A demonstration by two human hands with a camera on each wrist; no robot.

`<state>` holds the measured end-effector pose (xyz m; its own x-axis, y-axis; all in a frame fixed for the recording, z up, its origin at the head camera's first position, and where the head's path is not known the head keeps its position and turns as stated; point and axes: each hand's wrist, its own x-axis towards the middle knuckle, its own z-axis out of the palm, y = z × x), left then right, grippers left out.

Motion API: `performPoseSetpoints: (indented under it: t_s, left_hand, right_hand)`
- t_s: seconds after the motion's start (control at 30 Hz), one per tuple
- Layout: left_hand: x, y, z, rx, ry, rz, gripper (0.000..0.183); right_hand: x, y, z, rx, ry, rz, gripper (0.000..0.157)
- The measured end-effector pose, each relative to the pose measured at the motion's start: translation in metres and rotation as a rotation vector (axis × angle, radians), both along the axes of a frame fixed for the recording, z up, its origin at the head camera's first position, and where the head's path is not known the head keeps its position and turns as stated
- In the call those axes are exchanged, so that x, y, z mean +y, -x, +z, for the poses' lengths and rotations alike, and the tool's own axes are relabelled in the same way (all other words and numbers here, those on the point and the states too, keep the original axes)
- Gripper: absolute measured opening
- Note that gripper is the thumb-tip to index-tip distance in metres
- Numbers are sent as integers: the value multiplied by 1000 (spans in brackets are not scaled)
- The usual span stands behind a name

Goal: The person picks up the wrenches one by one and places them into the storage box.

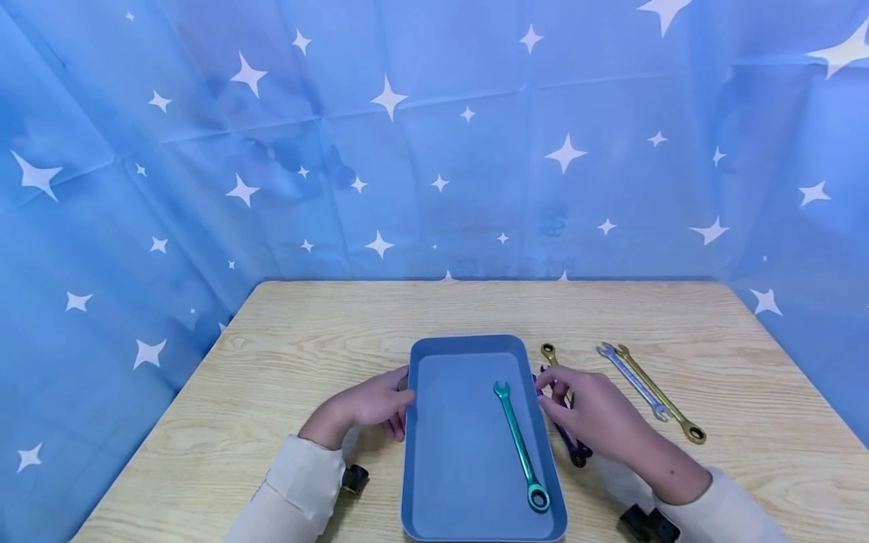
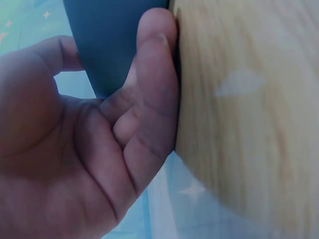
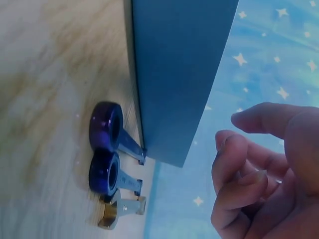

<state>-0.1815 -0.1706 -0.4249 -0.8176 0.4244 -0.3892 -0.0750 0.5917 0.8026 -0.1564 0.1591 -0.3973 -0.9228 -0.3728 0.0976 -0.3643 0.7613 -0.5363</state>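
Observation:
A blue rectangular tray (image 1: 451, 437) lies on the table, and a green combination wrench (image 1: 519, 441) rests inside toward its right side. My left hand (image 1: 363, 407) grips the tray's left side, thumb at the rim and fingers curled against the outer wall (image 2: 107, 45). Beside the right wall my right hand (image 1: 597, 411) hovers with loosely bent fingers, holding nothing. Below it lie two purple-blue wrenches (image 3: 105, 127) and a gold wrench (image 1: 548, 351), partly covered by the hand in the head view.
Farther right, a silver-blue wrench (image 1: 634, 382) and another gold wrench (image 1: 661, 396) lie side by side. The wooden table (image 1: 326, 317) ends at a blue star-patterned curtain (image 1: 434, 151) behind and at the sides.

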Motion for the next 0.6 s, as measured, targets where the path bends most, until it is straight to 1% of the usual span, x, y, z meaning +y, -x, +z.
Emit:
performPoseSetpoints:
  t_s: [0.23,0.33,0.43,0.6]
  left_hand:
    - [0,-1,-2,1,1,5,59]
    - [0,-1,-2,2,-2,1,59]
    - [-1,-1,-2,8,1,-6,56]
    - [-1,0,-1,15,0,-22,52]
  right_hand:
    - [5,6,-3,44,-50,-40,14]
    - [8,8,-5,45,-75,-46,15]
    - [10,10,-6,29,-84,-49,17]
    - [12,13,-8,-24,-97,-47,19]
